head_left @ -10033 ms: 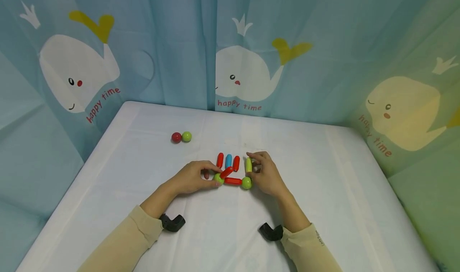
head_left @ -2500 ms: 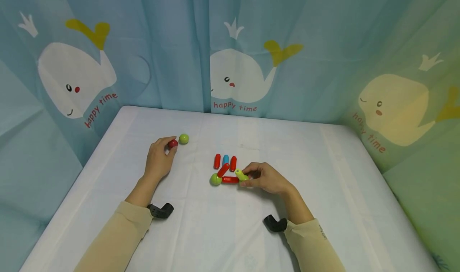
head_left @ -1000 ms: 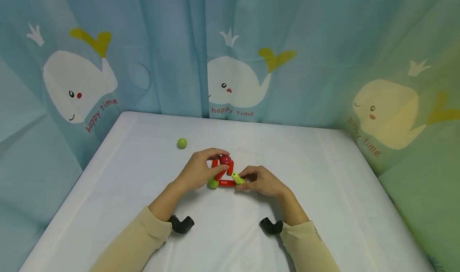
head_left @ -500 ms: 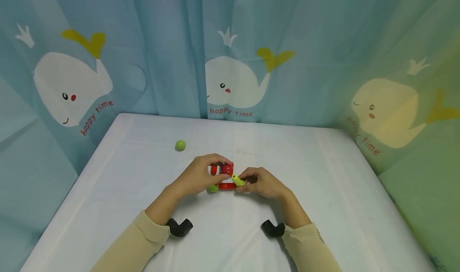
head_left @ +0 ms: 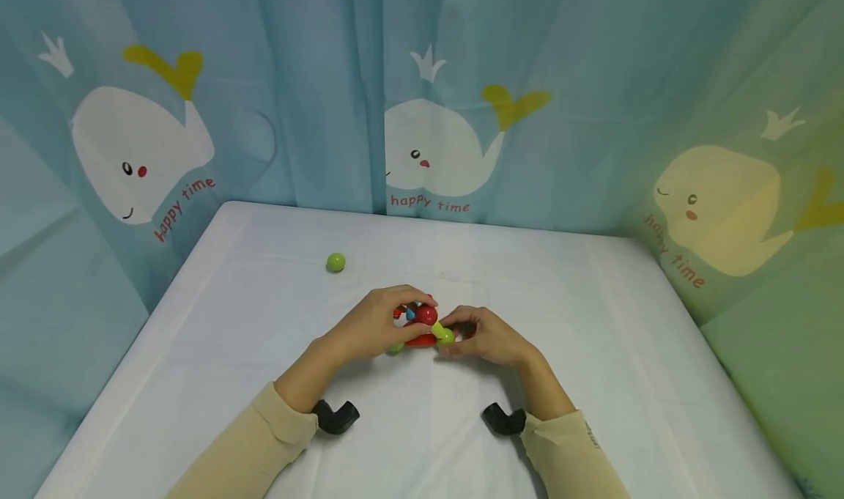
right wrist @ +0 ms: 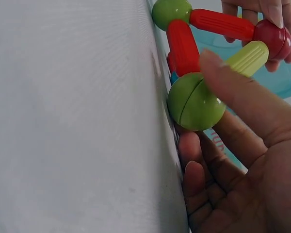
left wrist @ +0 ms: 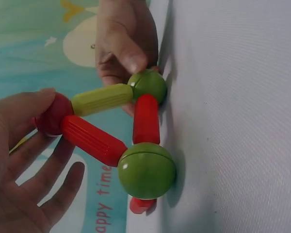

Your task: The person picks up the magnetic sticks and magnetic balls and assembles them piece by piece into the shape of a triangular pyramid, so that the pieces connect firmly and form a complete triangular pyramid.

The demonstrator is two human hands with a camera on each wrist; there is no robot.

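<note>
Ball-and-rod pieces form an upright triangle between the hands. At its top, my left hand (head_left: pixel 372 327) pinches a dark red ball (left wrist: pixel 56 114) between thumb and fingers. A red rod (left wrist: pixel 94 140) slopes from this ball to one green ball (left wrist: pixel 147 171); a yellow-green rod (left wrist: pixel 102 98) runs from it to a second green ball (right wrist: pixel 196 102). Another red rod (right wrist: pixel 183 47) joins the two green balls along the table. My right hand (head_left: pixel 491 335) holds the second green ball, thumb against the foot of the yellow-green rod. In the head view, the left fingers hide part of the triangle.
A loose green ball (head_left: pixel 335 262) lies farther back on the white tabletop (head_left: pixel 560 301). Behind the triangle lie a blue rod (head_left: pixel 410 313) and a red rod (head_left: pixel 397 313), partly covered by the left hand. A whale-print curtain (head_left: pixel 316 118) hangs beyond the table.
The left hand has let go of the near-left green ball, taken the dark red ball from the back left and brought it onto the two slanted rods. The right hand moved from yellow-green rod to green ball.
</note>
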